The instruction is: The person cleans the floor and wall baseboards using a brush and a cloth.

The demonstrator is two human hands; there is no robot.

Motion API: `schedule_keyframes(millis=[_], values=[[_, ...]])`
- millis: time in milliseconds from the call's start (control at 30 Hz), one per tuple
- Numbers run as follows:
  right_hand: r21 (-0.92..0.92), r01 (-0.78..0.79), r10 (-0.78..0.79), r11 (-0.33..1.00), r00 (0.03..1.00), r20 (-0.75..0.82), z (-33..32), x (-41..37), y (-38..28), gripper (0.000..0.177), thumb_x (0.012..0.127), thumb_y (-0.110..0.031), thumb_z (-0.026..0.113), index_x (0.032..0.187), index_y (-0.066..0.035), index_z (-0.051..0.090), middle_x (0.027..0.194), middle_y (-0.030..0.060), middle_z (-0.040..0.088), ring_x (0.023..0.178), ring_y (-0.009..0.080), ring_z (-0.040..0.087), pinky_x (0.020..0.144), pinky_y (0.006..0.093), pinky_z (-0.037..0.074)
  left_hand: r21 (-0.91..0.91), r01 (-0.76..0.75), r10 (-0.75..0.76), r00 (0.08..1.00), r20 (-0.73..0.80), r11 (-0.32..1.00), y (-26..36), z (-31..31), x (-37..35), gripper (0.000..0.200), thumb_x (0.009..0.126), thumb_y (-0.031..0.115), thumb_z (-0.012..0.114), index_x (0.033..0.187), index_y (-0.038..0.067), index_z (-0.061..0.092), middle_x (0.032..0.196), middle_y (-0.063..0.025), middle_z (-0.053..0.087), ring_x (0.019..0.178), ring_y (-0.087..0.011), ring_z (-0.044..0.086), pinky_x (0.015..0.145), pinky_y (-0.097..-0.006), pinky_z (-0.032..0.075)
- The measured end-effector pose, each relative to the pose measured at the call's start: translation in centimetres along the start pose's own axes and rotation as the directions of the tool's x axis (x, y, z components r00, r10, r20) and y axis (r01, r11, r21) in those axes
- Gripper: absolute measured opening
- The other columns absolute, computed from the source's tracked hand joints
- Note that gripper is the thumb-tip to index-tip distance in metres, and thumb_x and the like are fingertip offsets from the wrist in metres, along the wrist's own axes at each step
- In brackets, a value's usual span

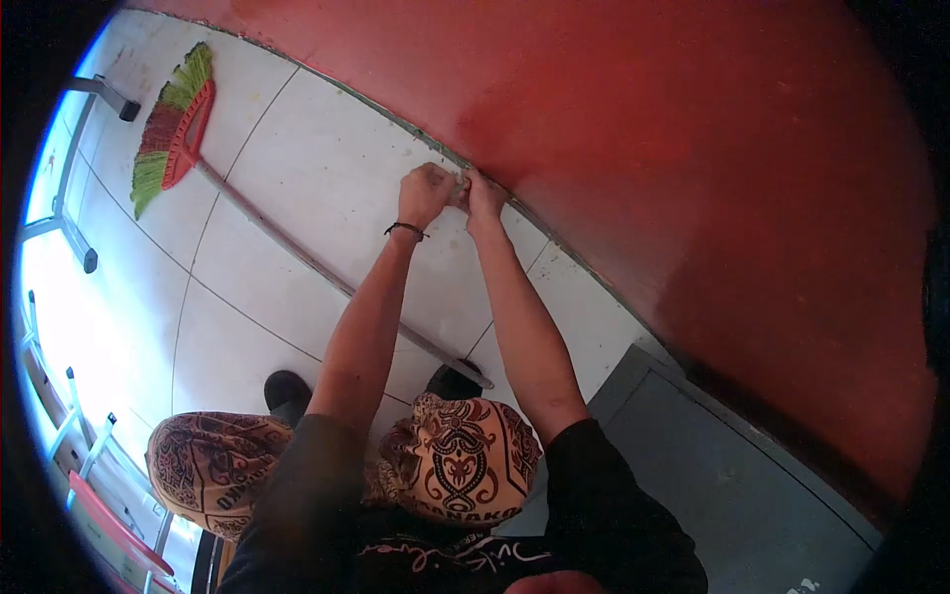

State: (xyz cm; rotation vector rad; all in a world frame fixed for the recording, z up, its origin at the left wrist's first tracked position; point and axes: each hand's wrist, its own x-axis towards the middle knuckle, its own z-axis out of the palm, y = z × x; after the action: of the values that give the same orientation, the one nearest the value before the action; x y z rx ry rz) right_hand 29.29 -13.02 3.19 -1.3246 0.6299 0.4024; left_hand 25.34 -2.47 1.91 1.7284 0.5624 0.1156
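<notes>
Red painted wall meets white floor tiles, and right there left hand and right hand pinch a small pale scrap, fingers bunched tight. Red-and-green bristle broom lies nearby.

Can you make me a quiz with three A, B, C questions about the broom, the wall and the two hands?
1. Where is the broom?
A) lying flat on the white floor tiles
B) standing upright in a corner
C) held in a hand

2. What colour is the wall?
A) blue
B) red
C) yellow

3. How are the left hand and the right hand placed?
A) far apart
B) close together at the foot of the wall
C) resting on the knees

Answers:
1 A, because the broom lies on the tiles, away from both hands.
2 B, because the whole wall is red.
3 B, because the hands meet where the wall joins the floor.
</notes>
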Motion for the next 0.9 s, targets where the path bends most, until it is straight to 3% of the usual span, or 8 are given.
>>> schedule_keyframes(millis=[100, 200, 367, 467, 567, 733, 833, 900], values=[[0.02, -0.022, 0.022, 1.0, 1.0, -0.002, 0.1, 0.5, 0.9, 0.013, 0.081, -0.017, 0.068, 0.075, -0.011, 0.058, 0.062, -0.0023, 0.053, 0.046, 0.0088, 0.048, 0.041, 0.0261, 0.042, 0.044, 0.003, -0.005, 0.999, 0.047, 0.999, 0.7, -0.3, -0.2, 0.023, 0.078, 0.021, 0.066, 0.082, -0.002, 0.069, 0.076, -0.0167, 0.07, 0.071, -0.0273, 0.07, 0.068, -0.0358, 0.055], [-0.076, 0.188, -0.198, 0.979, 0.967, -0.159, 0.5, 3.1, 3.6, 0.014, 0.082, -0.016, 0.066, 0.072, -0.009, 0.059, 0.064, -0.0001, 0.056, 0.05, 0.0098, 0.05, 0.044, 0.0272, 0.04, 0.075, -0.103, 0.102, 0.995, 0.022, 0.992, -0.8, -0.2, 0.2, 0.025, 0.079, 0.025, 0.067, 0.082, 0.0, 0.069, 0.077, -0.0171, 0.07, 0.072, -0.0295, 0.07, 0.068, -0.0368, 0.055], [0.024, 0.025, -0.018, 0.999, 0.969, -0.245, 0.8, 3.1, 2.6, 0.013, 0.082, -0.013, 0.063, 0.072, -0.008, 0.058, 0.064, -0.0005, 0.054, 0.049, 0.01, 0.046, 0.046, 0.0266, 0.038, 0.234, -0.068, 0.067, 0.998, 0.012, 0.97, -2.0, 0.9, 1.7, 0.029, 0.08, 0.031, 0.066, 0.083, 0.002, 0.07, 0.076, -0.0177, 0.068, 0.072, -0.0322, 0.069, 0.067, -0.0386, 0.054], [0.062, -0.063, 0.067, 0.996, 0.996, -0.06, -0.1, 3.7, 3.1, 0.014, 0.081, -0.011, 0.062, 0.071, -0.009, 0.054, 0.061, -0.0009, 0.049, 0.049, 0.01, 0.044, 0.046, 0.0292, 0.043, 0.082, -0.107, 0.1, 0.991, 0.089, 0.991, -3.2, 0.4, 0.8, 0.023, 0.086, 0.021, 0.062, 0.086, -0.002, 0.068, 0.074, -0.0146, 0.069, 0.063, -0.0227, 0.068, 0.061, -0.0324, 0.053], [0.029, -0.082, 0.085, 0.996, 0.991, -0.107, 0.2, 4.0, 3.5, 0.013, 0.08, -0.009, 0.062, 0.07, -0.009, 0.053, 0.062, -0.001, 0.049, 0.048, 0.0102, 0.043, 0.045, 0.0288, 0.044, -0.156, 0.041, -0.024, 0.993, 0.113, 0.987, -4.1, -0.7, -1.6, 0.016, 0.086, 0.015, 0.063, 0.089, -0.001, 0.066, 0.072, -0.0101, 0.069, 0.062, -0.0165, 0.068, 0.058, -0.0288, 0.053], [-0.031, 0.064, -0.067, 0.997, 0.991, -0.12, -1.1, 2.3, 5.4, 0.007, 0.079, -0.007, 0.061, 0.076, -0.004, 0.055, 0.068, 0.006, 0.053, 0.055, 0.0189, 0.056, 0.052, 0.0352, 0.058, -0.084, 0.023, -0.017, 0.998, 0.062, 0.996, -5.8, -3.2, -7.2, 0.014, 0.083, 0.013, 0.064, 0.087, 0.0, 0.064, 0.067, -0.0121, 0.067, 0.057, -0.0204, 0.067, 0.058, -0.0302, 0.053], [0.014, -0.011, 0.01, 1.0, 0.998, 0.066, -2.6, 2.0, 5.2, 0.008, 0.082, -0.007, 0.062, 0.08, -0.003, 0.056, 0.072, 0.0074, 0.055, 0.06, 0.0195, 0.058, 0.057, 0.0375, 0.061, -0.023, 0.004, -0.002, 0.996, 0.094, 1.0, -5.9, -3.4, -7.7, 0.013, 0.082, 0.013, 0.064, 0.087, 0.001, 0.064, 0.068, -0.0117, 0.067, 0.059, -0.0215, 0.067, 0.058, -0.0313, 0.053], [-0.01, -0.042, 0.042, 0.999, 0.995, 0.093, -2.4, 2.0, 4.9, 0.007, 0.086, -0.009, 0.062, 0.082, -0.006, 0.057, 0.07, 0.0033, 0.052, 0.06, 0.016, 0.054, 0.074, 0.0444, 0.06, -0.049, 0.053, -0.049, 0.994, 0.094, 0.997, -6.1, -3.7, -7.3, 0.012, 0.081, 0.014, 0.064, 0.086, 0.002, 0.064, 0.07, -0.0114, 0.067, 0.06, -0.0224, 0.067, 0.059, -0.0325, 0.053]])
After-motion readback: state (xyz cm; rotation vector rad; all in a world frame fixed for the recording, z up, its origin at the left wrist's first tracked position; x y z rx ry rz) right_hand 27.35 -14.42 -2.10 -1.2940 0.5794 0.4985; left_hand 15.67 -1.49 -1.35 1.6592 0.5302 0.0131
